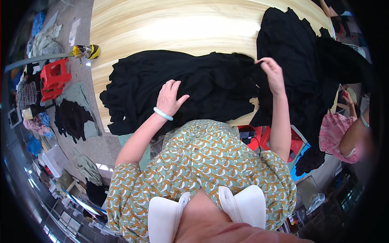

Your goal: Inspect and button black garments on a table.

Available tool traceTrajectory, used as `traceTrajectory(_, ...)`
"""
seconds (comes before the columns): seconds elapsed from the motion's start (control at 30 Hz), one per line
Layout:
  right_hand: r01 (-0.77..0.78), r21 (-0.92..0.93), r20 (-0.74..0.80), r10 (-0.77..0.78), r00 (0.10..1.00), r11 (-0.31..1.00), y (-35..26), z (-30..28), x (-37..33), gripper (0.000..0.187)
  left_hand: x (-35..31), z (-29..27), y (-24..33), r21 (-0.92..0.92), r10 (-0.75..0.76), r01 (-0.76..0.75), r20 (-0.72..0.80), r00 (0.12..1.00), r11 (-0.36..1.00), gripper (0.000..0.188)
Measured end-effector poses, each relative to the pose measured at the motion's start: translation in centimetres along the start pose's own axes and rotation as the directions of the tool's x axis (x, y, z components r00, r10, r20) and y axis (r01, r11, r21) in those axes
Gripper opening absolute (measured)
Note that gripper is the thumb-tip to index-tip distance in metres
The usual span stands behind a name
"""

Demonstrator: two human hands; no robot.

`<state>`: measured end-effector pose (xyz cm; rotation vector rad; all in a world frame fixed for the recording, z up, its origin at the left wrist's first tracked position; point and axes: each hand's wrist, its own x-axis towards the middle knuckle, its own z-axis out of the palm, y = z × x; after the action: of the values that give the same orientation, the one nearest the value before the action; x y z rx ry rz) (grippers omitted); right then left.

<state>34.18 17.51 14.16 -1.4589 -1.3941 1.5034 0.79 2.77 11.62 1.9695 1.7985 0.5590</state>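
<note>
Cloth point(194, 85), black, soft and ragged-edged, lies spread on the pale wood-grained table point(174, 30), probably for flat support. The bare left hand point(169, 98), fingers wide, seems to steady it; the bare right hand point(272, 72), half-curled, meets its right end, pinch unclear. Its long axis runs left-right, jagged end leftward.

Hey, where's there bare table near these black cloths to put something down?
The widest bare stretch of the pale wooden table lies beyond the middle black cloth, left of the second black cloth. A small wedge shows between the middle cloth and the patterned shirt. It's crowded around the left hand and right hand.
</note>
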Motion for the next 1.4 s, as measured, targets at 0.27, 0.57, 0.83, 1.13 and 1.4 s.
traceTrajectory(0.27,0.154,0.609,-0.245,0.0,0.969,0.778,-1.0,-1.6,-1.0,0.014,1.4,2.9,-1.1,-0.115,-0.283,0.28,-0.011,0.959,0.953,0.035)
traceTrajectory(0.57,0.353,-0.59,0.189,-0.301,0.935,0.726,2.4,9.3,-4.1,0.069,1.5,2.3,-0.9,-0.368,-0.417,0.425,0.107,0.903,0.827,0.021)
traceTrajectory(0.83,0.292,-0.395,0.319,-0.168,0.933,0.871,6.3,9.9,-1.2,0.027,-1.0,-5.9,0.7,-0.599,-0.329,0.376,0.192,0.925,0.707,0.024)
traceTrajectory(1.13,0.389,-0.651,0.233,-0.317,0.919,0.652,2.1,8.8,3.2,0.019,-3.7,-1.6,-3.2,-0.167,-0.294,0.305,0.091,0.952,0.938,0.02)
traceTrajectory(1.4,0.497,-0.415,0.486,-0.277,0.829,0.762,2.2,15.7,0.5,0.022,-0.3,-1.5,-4.3,-0.18,-0.383,0.455,0.328,0.863,0.872,0.037)
